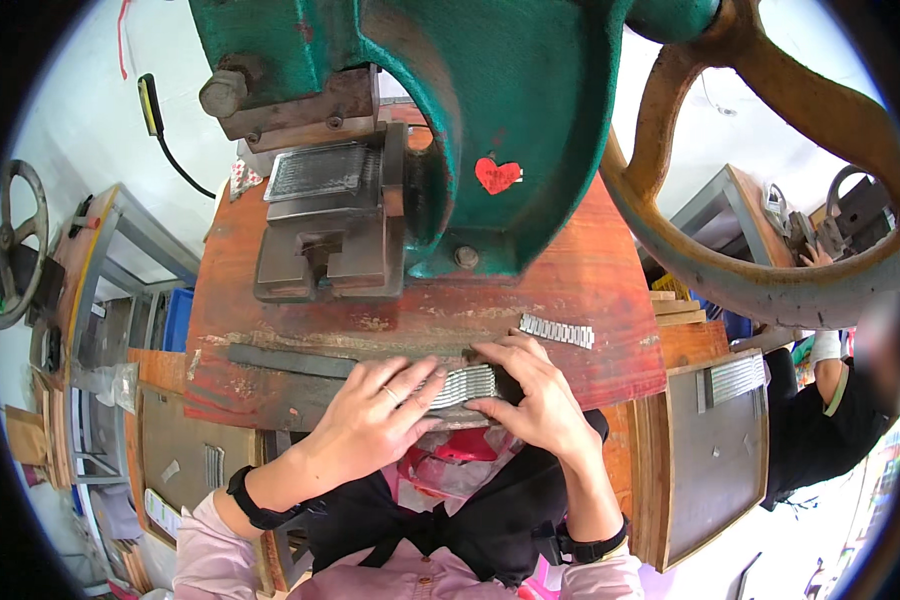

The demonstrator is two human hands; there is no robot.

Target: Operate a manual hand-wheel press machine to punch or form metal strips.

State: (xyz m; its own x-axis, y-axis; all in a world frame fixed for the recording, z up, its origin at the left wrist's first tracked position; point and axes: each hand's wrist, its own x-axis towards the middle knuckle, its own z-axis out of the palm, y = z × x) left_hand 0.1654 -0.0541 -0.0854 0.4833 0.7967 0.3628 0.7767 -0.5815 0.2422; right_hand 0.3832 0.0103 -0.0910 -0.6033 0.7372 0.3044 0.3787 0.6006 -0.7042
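Note:
At the near edge of the worn wooden bench, both hands are around a bundle of silvery metal link strips (464,387) lying side by side. My left hand (380,408) covers the bundle's left part, fingers bent over it. My right hand (532,392) is closed about its right end, thumb in front and fingers behind. The parts under my fingers are hidden. Just beyond my right hand, a short segmented metal strip (558,331) lies on the bench. A dark flat bar (290,360) runs along the bench to the left of my left hand.
A green press (515,110) towers over the bench (580,280), with a steel die block (335,215) on its base. Its large handwheel (660,215) reaches out at right. Trays (685,480), (155,430) flank me. A co-worker (820,430) is at far right.

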